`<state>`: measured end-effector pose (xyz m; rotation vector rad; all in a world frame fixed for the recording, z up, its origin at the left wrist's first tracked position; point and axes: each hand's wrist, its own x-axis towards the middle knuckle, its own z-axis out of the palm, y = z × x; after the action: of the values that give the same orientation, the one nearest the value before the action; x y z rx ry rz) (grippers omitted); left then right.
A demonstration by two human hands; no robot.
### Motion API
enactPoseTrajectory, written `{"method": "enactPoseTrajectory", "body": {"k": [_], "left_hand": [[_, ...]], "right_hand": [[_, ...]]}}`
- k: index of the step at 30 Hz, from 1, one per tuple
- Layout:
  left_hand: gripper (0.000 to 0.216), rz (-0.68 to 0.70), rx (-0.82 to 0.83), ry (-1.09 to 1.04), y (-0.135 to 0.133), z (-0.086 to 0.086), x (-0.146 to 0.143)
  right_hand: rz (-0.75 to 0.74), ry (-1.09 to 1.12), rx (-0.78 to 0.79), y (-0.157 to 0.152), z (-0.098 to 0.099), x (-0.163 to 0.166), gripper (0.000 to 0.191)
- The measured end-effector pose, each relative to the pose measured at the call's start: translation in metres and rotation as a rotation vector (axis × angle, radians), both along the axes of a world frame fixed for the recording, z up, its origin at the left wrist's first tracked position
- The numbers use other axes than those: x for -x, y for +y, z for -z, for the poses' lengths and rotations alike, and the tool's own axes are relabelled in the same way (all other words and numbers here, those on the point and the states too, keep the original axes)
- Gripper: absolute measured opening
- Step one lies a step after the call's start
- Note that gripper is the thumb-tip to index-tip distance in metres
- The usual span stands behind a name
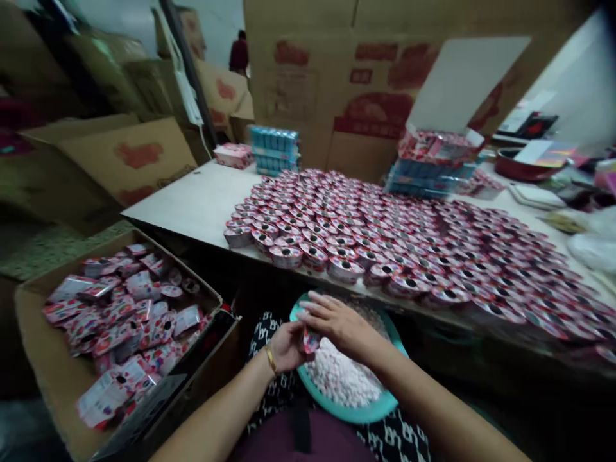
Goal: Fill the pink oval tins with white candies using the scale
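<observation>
My left hand [283, 347], with a gold bracelet at the wrist, is closed around a small red and pink printed packet [310, 340]. Just above it, my right hand [337, 326] has its fingers stretched out, the fingertips close to the left hand's. Whether they touch the packet I cannot tell. Below both hands a teal basin [353, 416] rests on my lap, holding many small white pieces [345, 378]. My right hand and forearm hide part of the basin.
On the white table [185, 204] stand rows of round pink containers [346, 234]. Blue packs [274, 149] and a stacked display box [436, 146] sit behind them. A carton [36, 359] of printed packets [129, 314] is at left. A person [239, 53] is far back.
</observation>
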<state>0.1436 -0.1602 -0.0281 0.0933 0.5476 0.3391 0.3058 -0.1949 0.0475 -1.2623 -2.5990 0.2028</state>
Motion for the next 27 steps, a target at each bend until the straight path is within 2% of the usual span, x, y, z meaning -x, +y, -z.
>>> {"method": "enactPoseTrajectory", "body": {"k": [2,4,6,8,11,14,16,17,20,22,24,25,26,27], "left_hand": [[0.028,-0.047,-0.077,0.003,0.015,-0.019,0.023],[0.036,-0.132,-0.179,0.014,0.033,-0.041,0.054],[0.04,-0.228,-0.292,0.089,0.049,-0.06,0.087],[0.039,-0.303,-0.373,0.22,0.058,-0.071,0.115],[0.041,-0.258,-0.446,0.407,0.059,-0.066,0.137],[0.048,-0.147,-0.5,0.567,0.05,-0.037,0.129],[0.057,-0.103,-0.521,0.671,0.045,-0.008,0.112],[0.062,-0.102,-0.535,0.714,0.043,0.007,0.102],[0.069,-0.112,-0.606,0.782,0.045,0.048,0.071],[0.067,-0.085,-0.669,0.799,0.053,0.066,0.051],[0.064,-0.037,-0.723,0.815,0.066,0.076,0.032],[0.064,-0.01,-0.745,0.816,0.073,0.078,0.024],[0.063,0.01,-0.769,0.806,0.08,0.079,0.017],[0.062,0.036,-0.793,0.78,0.087,0.079,0.01]], "right_hand": [[-0.104,-0.06,-0.025,0.032,-0.02,0.016,0.047],[-0.07,-0.099,-0.081,0.069,-0.04,0.025,0.045],[0.096,-0.13,-0.145,0.111,-0.056,0.024,0.043],[0.322,-0.167,-0.172,0.155,-0.065,0.012,0.038],[0.59,-0.231,-0.08,0.209,-0.063,-0.014,0.034],[0.674,-0.199,0.023,0.226,-0.056,-0.031,0.042],[0.704,-0.095,-0.048,0.206,-0.053,-0.039,0.045],[0.728,-0.028,-0.113,0.186,-0.051,-0.042,0.043],[0.883,0.197,-0.245,0.09,-0.032,-0.052,0.03],[1.121,0.365,-0.259,0.009,-0.003,-0.053,0.029],[1.502,0.536,-0.278,-0.065,0.04,-0.045,0.038],[1.73,0.649,-0.231,-0.094,0.064,-0.037,0.046],[1.885,0.799,-0.095,-0.116,0.088,-0.028,0.053],[1.966,0.96,0.089,-0.131,0.11,-0.017,0.06]]}}
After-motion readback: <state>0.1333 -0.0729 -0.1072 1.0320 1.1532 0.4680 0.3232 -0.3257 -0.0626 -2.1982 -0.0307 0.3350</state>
